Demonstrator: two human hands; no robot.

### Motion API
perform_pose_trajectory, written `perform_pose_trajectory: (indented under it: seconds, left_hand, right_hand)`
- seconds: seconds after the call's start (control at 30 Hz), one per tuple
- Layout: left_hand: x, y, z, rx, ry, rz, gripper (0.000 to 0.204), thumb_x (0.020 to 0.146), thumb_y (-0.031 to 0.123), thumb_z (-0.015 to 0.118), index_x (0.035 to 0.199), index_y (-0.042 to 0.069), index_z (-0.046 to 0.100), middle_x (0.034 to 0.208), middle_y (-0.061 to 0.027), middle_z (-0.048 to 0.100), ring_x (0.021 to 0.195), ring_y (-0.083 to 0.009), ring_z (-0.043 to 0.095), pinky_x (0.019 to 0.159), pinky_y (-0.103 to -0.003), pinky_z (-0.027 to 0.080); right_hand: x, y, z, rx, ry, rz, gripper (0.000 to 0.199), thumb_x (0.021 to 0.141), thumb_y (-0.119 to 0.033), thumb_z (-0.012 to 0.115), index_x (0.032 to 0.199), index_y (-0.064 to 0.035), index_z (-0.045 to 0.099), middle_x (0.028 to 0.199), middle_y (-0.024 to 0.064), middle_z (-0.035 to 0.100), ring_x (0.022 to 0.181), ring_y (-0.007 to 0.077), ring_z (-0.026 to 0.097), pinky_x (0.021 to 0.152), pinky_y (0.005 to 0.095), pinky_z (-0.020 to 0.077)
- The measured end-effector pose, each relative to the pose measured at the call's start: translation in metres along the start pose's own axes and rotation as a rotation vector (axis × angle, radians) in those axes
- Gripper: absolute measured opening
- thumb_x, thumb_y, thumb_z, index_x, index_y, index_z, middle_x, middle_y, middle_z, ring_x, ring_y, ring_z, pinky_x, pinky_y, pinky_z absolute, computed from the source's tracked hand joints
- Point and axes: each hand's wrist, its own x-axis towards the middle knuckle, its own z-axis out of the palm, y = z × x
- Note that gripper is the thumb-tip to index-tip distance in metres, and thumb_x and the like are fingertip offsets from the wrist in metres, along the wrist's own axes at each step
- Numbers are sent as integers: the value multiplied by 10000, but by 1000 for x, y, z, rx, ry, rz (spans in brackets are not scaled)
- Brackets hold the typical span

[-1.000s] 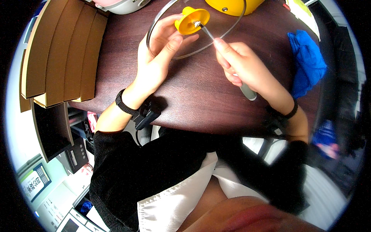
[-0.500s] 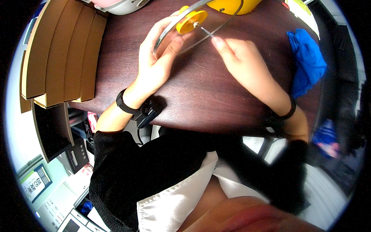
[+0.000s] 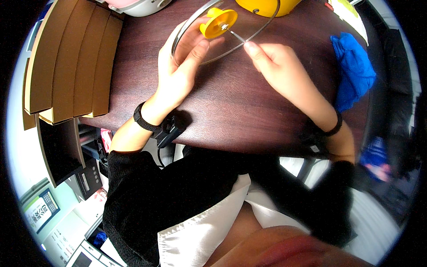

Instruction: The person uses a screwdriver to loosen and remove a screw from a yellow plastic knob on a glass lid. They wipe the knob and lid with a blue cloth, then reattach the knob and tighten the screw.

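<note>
My left hand grips the rim of a clear glass pot lid, its thumb on the near side and the fingers seen through the glass. The lid is tilted, with a metal band round its edge. A yellow knob shows at the lid's middle, with a small screw at its centre. Closed in a pinch, my right hand holds a thin screwdriver, whose shaft points left with its tip at the screw. The handle is hidden in my palm.
Beneath my hands is a dark brown wooden table. Brown cardboard boxes stand at the left. A blue cloth lies at the right. At the far edge are a yellow rounded object and a pink and white appliance.
The lid has turned a little, so its rim looks wider, and it has shifted slightly left with the knob. My right hand keeps the screwdriver at the screw.
</note>
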Motion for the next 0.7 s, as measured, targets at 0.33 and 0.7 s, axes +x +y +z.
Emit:
perform_pose_trajectory:
  seconds: [0.33,0.7]
  left_hand:
    - [-5,-1,3,-18,-15,-13,366,934,2,504,1293,-4,432,1330,-150,490,1255,-267,465,1064,-411,395]
    - [8,-4,-2,-253,216,-71,345,949,-3,456,1291,35,431,1270,-126,518,1198,-240,511,983,-495,479]
  right_hand:
    - [-3,-19,-11,691,-476,460,548,979,-480,419,593,-91,403,452,-36,356,323,68,353,314,235,267]
    - [1,-8,-20,194,-190,247,585,957,-472,469,635,9,554,523,102,528,497,214,546,514,368,428]
